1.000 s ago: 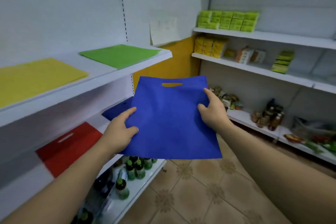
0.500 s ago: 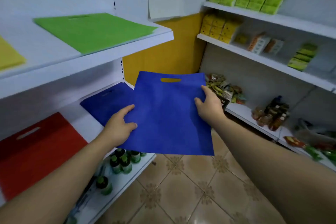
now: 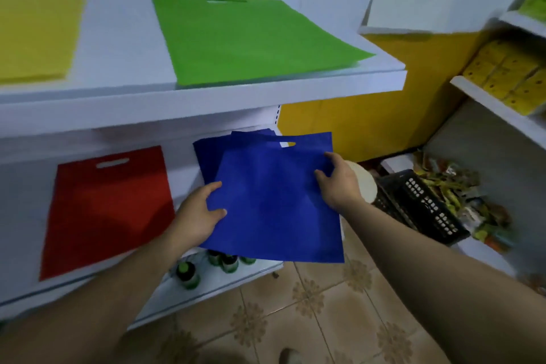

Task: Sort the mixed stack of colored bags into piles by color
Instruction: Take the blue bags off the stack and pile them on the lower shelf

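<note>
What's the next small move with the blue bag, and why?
Probably lower the blue bag onto the blue pile just behind it, then release. The left hand and right hand pinch its side edges, it overlaps that pile, and the red bag, green bag and yellow bag lie elsewhere.

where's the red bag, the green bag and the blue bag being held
red bag [image 3: 106, 210], head view, middle of its flat face
green bag [image 3: 248, 38], head view, middle of its flat face
held blue bag [image 3: 274, 201], head view, centre of its front panel
</note>
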The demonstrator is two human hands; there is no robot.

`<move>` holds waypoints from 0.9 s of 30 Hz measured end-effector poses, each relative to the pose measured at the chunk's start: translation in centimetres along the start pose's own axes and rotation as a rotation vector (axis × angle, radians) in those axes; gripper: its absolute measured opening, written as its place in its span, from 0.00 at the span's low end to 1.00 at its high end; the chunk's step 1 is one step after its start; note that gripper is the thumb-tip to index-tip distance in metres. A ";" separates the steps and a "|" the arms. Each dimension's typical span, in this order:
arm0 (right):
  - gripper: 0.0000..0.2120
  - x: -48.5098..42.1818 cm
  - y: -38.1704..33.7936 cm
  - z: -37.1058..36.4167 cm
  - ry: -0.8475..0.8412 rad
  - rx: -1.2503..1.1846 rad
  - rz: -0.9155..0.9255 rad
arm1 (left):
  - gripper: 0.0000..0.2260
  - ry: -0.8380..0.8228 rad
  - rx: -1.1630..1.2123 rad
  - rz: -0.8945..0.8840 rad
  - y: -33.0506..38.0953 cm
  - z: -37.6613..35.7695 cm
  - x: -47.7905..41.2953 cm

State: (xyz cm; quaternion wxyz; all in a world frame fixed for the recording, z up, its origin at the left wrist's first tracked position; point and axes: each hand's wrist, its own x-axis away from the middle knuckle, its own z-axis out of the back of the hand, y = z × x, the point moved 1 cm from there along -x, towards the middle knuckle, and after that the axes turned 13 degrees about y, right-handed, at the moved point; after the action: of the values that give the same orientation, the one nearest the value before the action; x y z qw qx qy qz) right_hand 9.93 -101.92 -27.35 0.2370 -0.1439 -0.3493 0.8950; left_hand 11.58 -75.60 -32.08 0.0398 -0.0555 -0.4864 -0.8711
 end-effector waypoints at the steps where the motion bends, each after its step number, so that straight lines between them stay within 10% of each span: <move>1: 0.22 -1.0 0.0 -0.9 -0.037 -0.023 0.018 | 0.26 0.048 -0.020 0.022 -0.4 -0.3 -0.1; 17: 0.20 -13.2 5.0 -14.4 -0.326 0.042 0.280 | 0.24 0.386 -0.227 0.084 -4.8 -7.5 -6.8; 24: 0.33 -14.4 7.1 -17.3 -0.368 0.367 0.364 | 0.53 -0.026 -0.440 0.151 -7.2 -9.4 -6.0; 27: 0.34 -14.3 7.5 -17.5 -0.413 0.337 0.324 | 0.47 -0.045 -0.581 0.065 -7.9 -10.4 -5.5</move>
State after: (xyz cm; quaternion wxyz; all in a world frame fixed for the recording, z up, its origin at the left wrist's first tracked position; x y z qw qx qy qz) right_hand 26.97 -104.48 -43.77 0.0359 0.0287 -0.2094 0.9767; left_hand 15.47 -80.20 -44.92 0.0394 -0.0997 -0.2152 -0.9707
